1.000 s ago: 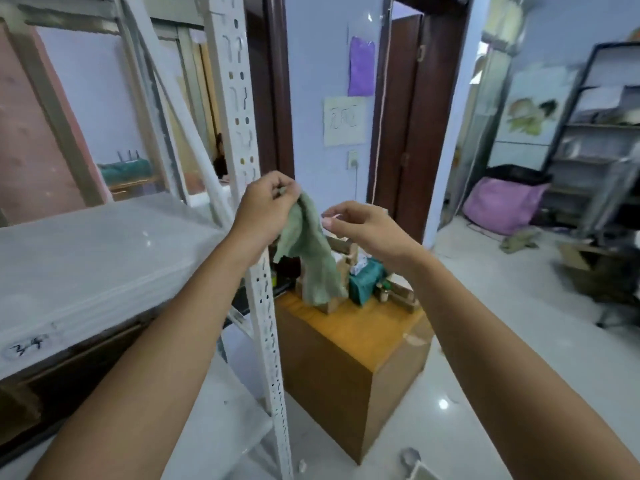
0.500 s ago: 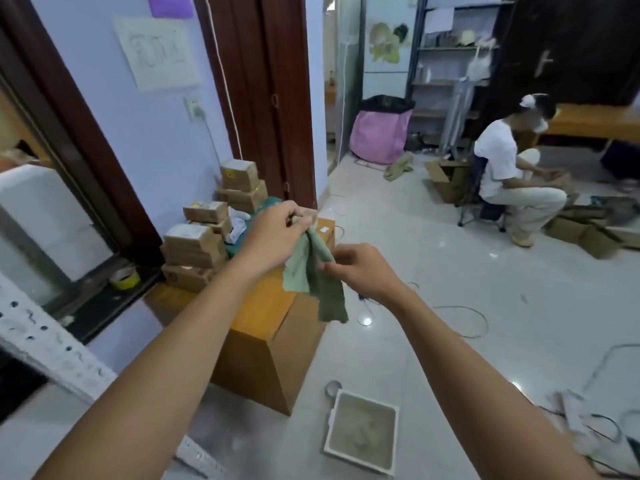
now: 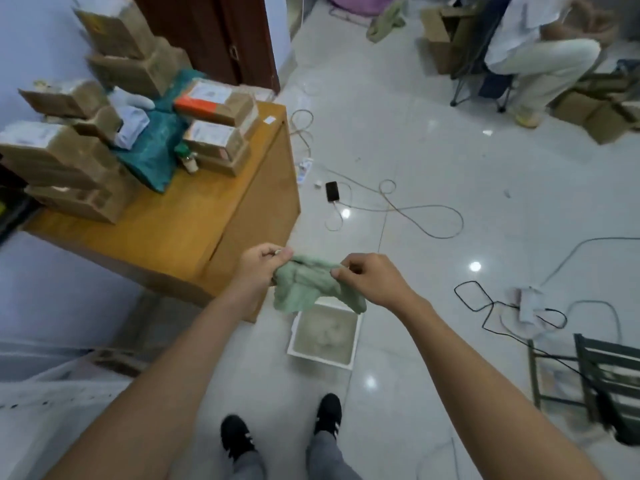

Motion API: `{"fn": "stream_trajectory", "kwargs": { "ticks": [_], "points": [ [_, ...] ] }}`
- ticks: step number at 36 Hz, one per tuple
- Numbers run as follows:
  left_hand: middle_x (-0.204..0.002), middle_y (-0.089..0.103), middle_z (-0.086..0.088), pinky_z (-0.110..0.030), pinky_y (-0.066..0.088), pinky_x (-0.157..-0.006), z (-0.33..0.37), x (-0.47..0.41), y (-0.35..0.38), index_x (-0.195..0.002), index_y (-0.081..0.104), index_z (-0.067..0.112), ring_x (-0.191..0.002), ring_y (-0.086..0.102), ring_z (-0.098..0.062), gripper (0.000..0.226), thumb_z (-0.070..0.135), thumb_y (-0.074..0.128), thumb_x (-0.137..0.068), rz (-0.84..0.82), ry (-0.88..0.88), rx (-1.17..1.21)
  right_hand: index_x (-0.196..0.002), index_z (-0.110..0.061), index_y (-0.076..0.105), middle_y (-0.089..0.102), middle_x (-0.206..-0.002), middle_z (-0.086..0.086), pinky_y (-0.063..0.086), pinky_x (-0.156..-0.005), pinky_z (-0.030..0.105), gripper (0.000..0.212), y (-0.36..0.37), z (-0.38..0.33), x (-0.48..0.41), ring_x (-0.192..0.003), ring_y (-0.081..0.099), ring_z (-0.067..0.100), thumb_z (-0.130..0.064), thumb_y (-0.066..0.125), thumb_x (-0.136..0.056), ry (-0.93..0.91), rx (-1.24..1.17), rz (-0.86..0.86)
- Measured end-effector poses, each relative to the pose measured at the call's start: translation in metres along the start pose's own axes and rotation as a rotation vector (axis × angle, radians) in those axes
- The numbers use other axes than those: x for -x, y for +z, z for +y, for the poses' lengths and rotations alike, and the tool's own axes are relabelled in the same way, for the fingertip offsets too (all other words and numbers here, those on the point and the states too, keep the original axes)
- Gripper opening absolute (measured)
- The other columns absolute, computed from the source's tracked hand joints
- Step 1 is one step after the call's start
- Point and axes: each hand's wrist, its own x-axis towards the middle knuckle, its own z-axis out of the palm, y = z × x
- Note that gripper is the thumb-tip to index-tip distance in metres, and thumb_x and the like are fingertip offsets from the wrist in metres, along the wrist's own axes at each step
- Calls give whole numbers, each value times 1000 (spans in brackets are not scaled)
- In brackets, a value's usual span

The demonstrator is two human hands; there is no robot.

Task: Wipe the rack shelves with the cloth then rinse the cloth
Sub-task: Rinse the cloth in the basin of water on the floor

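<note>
Both hands pinch the cloth (image 3: 313, 287) — left grip (image 3: 265, 268) on one top corner, right grip (image 3: 372, 280) on the other — spreading it directly above the basin (image 3: 349, 355) of water, likely set to rinse.

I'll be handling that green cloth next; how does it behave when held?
Likely floppy: the green cloth sags and folds between the left hand and right hand. Probably light, since pinches at its top edge carry it. Whether it's wet or slippery is unclear.
</note>
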Motion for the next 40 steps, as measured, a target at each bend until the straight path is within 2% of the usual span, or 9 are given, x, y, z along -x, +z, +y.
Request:
{"fn": "stream_trajectory", "kwargs": {
  "ticks": [5, 9, 12, 16, 20, 27, 32, 35, 40],
  "points": [
    [-83, 67, -6, -22, 51, -55, -84, -45, 31, -93, 68, 6, -73, 62, -18, 18, 23, 71, -95, -41, -151, -14, -85, -27, 71, 69, -77, -4, 50, -69, 32, 19, 54, 82, -26, -72, 61, 11, -45, 69, -87, 119, -70, -151],
    [-110, 73, -17, -44, 58, -80, -156, -80, 44, -110, 70, 4, -98, 72, -31, 26, 11, 79, -87, -141, -265, -34, -79, -19, 68, 67, -73, 0, 48, -67, 33, 26, 104, 144, -46, -69, 58, 16, -42, 65, -91, 231, -140, -168],
    [-119, 71, -21, -39, 63, -74, -213, -107, 53, -115, 71, 9, -98, 74, -29, 36, 3, 82, -82, -204, -350, -50, -81, -20, 70, 69, -79, -1, 49, -71, 32, 26, 144, 190, -61, -78, 63, 18, -42, 63, -92, 321, -209, -165],
    [-116, 71, -18, -45, 64, -75, -292, -148, 64, -113, 71, 8, -98, 74, -31, 36, 13, 85, -81, -160, -438, -126, -89, -22, 72, 70, -87, -6, 47, -70, 23, 22, 199, 247, -83, -84, 64, 12, -43, 64, -92, 392, -257, -212],
    [-92, 70, -9, -28, 55, -53, -357, -187, 82, -95, 70, 10, -76, 71, -22, 9, 8, 77, -89, -93, -454, -161, -102, -19, 70, 69, -92, -2, 48, -73, 26, 23, 254, 300, -113, -86, 63, 16, -39, 69, -89, 398, -201, -298],
    [-84, 71, -20, -50, 60, -74, -464, -255, 108, -71, 66, 15, -85, 72, -38, 18, 17, 76, -85, -5, -446, -290, -103, -23, 71, 70, -85, -5, 51, -69, 28, 16, 333, 375, -171, -79, 64, 16, -33, 63, -93, 398, -54, -292],
    [-91, 69, 4, -46, 59, -82, -523, -298, 131, -91, 72, 6, -90, 68, -26, 11, 16, 71, -89, -45, -371, -410, -106, -27, 71, 70, -89, -8, 46, -66, 28, 21, 380, 423, -209, -81, 63, 19, -38, 60, -91, 390, 70, -228],
    [-109, 71, -3, -28, 47, -73, -552, -322, 140, -109, 73, 12, -96, 65, -22, 18, 18, 64, -95, -71, -341, -485, -104, -27, 70, 69, -88, -9, 49, -66, 30, 21, 406, 445, -227, -79, 63, 19, -41, 58, -93, 396, 110, -199],
    [-123, 71, -2, -29, 48, -89, -593, -329, 148, -118, 72, 19, -111, 64, -24, 26, 13, 55, -99, -146, -304, -611, -106, -24, 71, 71, -100, 1, 57, -74, 40, 23, 448, 468, -231, -88, 64, 27, -27, 51, -94, 366, 203, -259]
  ]
}}
